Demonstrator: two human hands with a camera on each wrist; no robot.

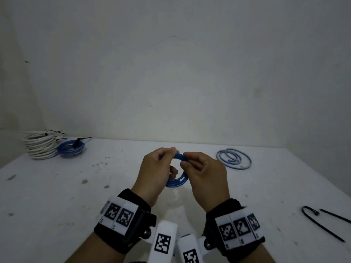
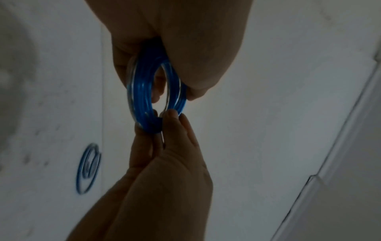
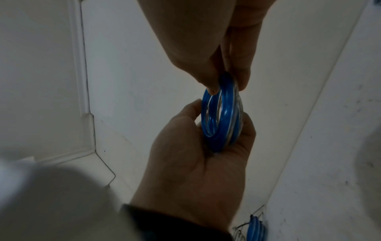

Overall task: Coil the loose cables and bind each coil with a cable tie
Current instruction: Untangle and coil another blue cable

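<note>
Two hands (image 1: 182,173) grip one blue coil (image 1: 177,182)

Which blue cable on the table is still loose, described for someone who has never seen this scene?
On the white table, look at the far right side, beyond the right hand. The loose blue cable lies there in wide flat loops, without a tie, unlike the tied blue coil far left.

A white table (image 1: 57,186) with small dark marks stands against a plain pale wall (image 1: 171,73). The light is dim and even.
</note>
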